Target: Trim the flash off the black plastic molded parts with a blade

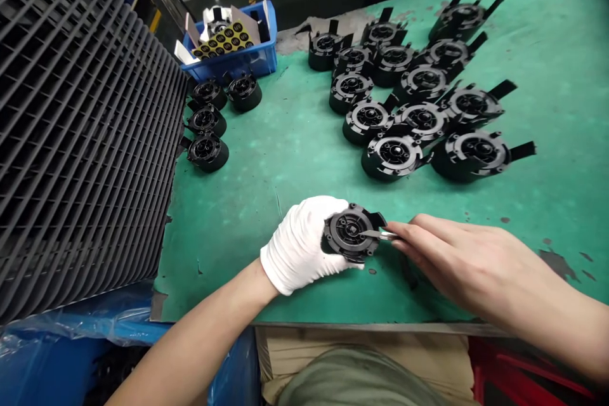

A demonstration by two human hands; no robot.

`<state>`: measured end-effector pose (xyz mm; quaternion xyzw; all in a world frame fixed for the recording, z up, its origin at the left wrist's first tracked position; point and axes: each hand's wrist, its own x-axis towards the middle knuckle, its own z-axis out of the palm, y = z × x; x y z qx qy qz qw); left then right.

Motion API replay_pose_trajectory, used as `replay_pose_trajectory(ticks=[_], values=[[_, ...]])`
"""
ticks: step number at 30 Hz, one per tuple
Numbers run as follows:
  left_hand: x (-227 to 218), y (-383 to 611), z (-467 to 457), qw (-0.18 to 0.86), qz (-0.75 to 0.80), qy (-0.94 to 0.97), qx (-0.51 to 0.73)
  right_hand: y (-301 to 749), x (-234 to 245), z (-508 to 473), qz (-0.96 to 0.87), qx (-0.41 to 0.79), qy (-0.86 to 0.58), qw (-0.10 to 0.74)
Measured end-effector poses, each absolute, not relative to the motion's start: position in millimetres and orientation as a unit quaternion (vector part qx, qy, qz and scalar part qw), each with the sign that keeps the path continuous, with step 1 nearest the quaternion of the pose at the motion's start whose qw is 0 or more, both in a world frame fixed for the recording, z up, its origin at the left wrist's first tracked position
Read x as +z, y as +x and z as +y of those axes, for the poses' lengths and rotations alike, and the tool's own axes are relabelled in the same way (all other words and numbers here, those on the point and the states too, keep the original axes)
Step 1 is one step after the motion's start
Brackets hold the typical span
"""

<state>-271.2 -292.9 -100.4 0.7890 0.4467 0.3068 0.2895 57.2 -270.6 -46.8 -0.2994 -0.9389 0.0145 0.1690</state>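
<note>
My left hand [304, 244], in a white glove, is closed around a round black plastic housing [351, 232]. The housing's ribbed face with a central hub is turned up, and a flat tab sticks out at its right. Bare and ungloved, my right hand [442, 254] pinches a slim craft knife [378, 235]. Its pointed metal blade reaches over the housing's face, the tip close to the hub. Whether the tip touches the plastic I cannot tell. Most of the knife's handle is hidden by my fingers.
Several similar black housings [397, 155] stand on the green mat [276, 171] at the right back. A smaller group [208, 151] stands at the left, near a blue bin [266, 57] with cardboard and parts. A dark slatted rack [90, 108] borders the left side.
</note>
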Motion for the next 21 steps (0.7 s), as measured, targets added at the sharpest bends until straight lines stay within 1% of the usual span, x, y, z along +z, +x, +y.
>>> replay_pose_trajectory(ticks=[6,9,12,17,21], values=[[-100,-270,-292,0.297,0.455,0.785,0.298,54,-35,-263,-0.951,-0.002,-0.274,0.145],[-99,-270,-292,0.298,0.446,0.785,0.31,59,-35,-257,-0.96,0.039,-0.25,0.118],[-99,-270,-292,0.301,0.439,0.785,0.317,64,-35,-249,-0.961,0.07,-0.245,0.11],[-99,-270,-293,0.295,0.449,0.788,0.302,64,-25,-238,-0.974,0.066,-0.208,0.063],[-97,-269,-291,0.302,0.442,0.786,0.31,63,-22,-247,-0.966,0.07,-0.236,0.083]])
